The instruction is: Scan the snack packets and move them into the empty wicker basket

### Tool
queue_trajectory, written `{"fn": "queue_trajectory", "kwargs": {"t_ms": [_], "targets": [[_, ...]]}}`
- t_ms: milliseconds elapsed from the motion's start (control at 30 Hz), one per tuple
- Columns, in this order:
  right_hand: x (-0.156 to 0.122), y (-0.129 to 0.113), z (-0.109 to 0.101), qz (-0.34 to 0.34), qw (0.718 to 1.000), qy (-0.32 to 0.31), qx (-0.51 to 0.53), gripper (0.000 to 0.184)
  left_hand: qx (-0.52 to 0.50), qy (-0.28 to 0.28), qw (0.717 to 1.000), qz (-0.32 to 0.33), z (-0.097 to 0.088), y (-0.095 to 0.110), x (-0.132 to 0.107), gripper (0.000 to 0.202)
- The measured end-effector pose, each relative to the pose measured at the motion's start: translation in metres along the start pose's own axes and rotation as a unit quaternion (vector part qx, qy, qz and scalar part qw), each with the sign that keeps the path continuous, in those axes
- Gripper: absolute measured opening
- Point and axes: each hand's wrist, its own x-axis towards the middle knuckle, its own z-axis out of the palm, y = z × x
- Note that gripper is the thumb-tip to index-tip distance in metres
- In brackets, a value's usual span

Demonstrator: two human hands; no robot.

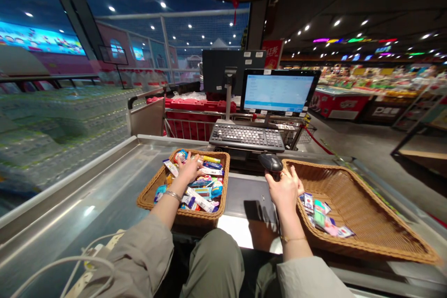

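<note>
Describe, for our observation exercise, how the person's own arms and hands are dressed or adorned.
Both arms wear loose grey-beige sleeves: the left sleeve and the right sleeve each end on the forearm. The left hand and right hand are ungloved. A silvery bangle circles the left wrist, and a thin gold-coloured bracelet the right.

Left hand (189,168) touches packets (199,200); right hand (285,188) holds a scanner (270,163).
</note>
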Motion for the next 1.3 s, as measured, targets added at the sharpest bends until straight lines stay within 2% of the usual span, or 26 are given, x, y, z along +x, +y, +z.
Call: {"fn": "queue_trajectory", "kwargs": {"t_ms": [500, 800, 1133, 1300], "targets": [[-0.005, -0.008, -0.003, -0.053, 0.998, -0.032, 0.018, 0.037, 0.018, 0.167, 0.986, 0.012, -0.031, 0.028, -0.004, 0.017], [-0.004, -0.007, -0.005, -0.057, 0.997, -0.049, 0.017, 0.039, 0.008, 0.239, 0.97, -0.037, -0.037, 0.037, -0.003, 0.019], [-0.007, -0.009, -0.007, -0.096, 0.993, -0.066, 0.014, 0.034, -0.007, 0.258, 0.966, 0.018, -0.035, 0.092, 0.007, 0.021], [-0.008, -0.009, -0.009, -0.104, 0.992, -0.069, 0.011, 0.031, -0.019, 0.261, 0.964, 0.043, -0.031, 0.11, 0.009, 0.022]]}}
